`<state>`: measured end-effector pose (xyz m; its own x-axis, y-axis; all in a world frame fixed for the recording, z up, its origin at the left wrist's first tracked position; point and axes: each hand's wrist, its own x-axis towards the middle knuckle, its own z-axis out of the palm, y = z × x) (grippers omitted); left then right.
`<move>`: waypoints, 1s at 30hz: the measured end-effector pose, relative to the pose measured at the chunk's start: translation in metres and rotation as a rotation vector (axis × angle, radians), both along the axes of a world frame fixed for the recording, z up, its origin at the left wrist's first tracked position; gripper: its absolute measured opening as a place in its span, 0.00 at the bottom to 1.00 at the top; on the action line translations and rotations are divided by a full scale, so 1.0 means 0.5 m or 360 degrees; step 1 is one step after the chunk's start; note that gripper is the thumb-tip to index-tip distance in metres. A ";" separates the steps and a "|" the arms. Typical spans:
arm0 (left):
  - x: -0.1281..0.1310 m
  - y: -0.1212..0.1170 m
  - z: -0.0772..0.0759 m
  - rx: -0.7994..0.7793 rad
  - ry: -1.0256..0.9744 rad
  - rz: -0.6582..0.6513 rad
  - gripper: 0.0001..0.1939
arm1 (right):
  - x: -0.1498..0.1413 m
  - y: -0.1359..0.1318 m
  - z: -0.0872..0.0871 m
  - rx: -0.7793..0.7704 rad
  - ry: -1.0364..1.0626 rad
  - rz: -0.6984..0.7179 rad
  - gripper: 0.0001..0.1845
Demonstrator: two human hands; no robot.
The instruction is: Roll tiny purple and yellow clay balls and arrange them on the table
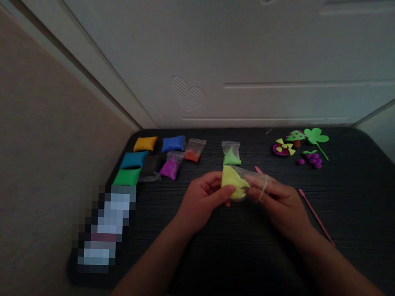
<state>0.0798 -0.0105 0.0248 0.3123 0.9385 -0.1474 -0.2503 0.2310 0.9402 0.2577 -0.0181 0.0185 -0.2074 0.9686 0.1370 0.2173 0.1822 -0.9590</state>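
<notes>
A clear zip bag of yellow modelling clay (232, 180) is held up over the dark table between both hands. My left hand (204, 199) pinches its clay-filled end, thumb across the front. At the bag's mouth, the fingers of my right hand (281, 205) show through the clear plastic, close to the clay; they look to be inside the bag, and their tips are partly hidden. Just beyond the hands lies a zip bag of light green clay (231, 157). A pink modelling tool (316, 217) rests by my right wrist, and the tip of another pink piece (258, 170) shows behind that hand.
Several clay packets, including a blue one (173, 143), a purple one (171, 167) and an orange one (192, 155), lie at the left. Clay shapes stand back right: a green clover (315, 136), purple grapes (313, 160), a purple dish (280, 151). A white panel (220, 49) rises behind the table.
</notes>
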 end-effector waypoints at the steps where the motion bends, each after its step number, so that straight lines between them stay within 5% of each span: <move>1: 0.000 -0.001 0.002 -0.0016 -0.0005 0.0014 0.09 | 0.000 -0.001 0.003 0.0030 -0.0036 -0.0022 0.15; 16: -0.001 0.003 0.000 -0.0229 0.0008 -0.0160 0.10 | 0.002 -0.001 0.015 0.0537 -0.0608 -0.0034 0.14; 21: 0.006 -0.002 0.000 -0.0217 0.0275 -0.0122 0.10 | -0.005 0.001 0.012 0.0620 -0.0624 0.0004 0.09; 26: 0.002 0.006 -0.008 -0.0189 0.0359 0.0039 0.10 | -0.004 -0.001 0.017 0.0370 -0.0378 -0.0005 0.07; 30: -0.015 0.030 -0.013 -0.0174 0.0105 0.0444 0.09 | 0.006 0.005 0.021 -0.0036 0.0385 -0.0308 0.04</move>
<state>0.0721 0.0043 0.0181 0.0309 0.9641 -0.2638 -0.2576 0.2627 0.9298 0.2610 -0.0157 0.0292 0.0173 0.9903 0.1379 0.0106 0.1378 -0.9904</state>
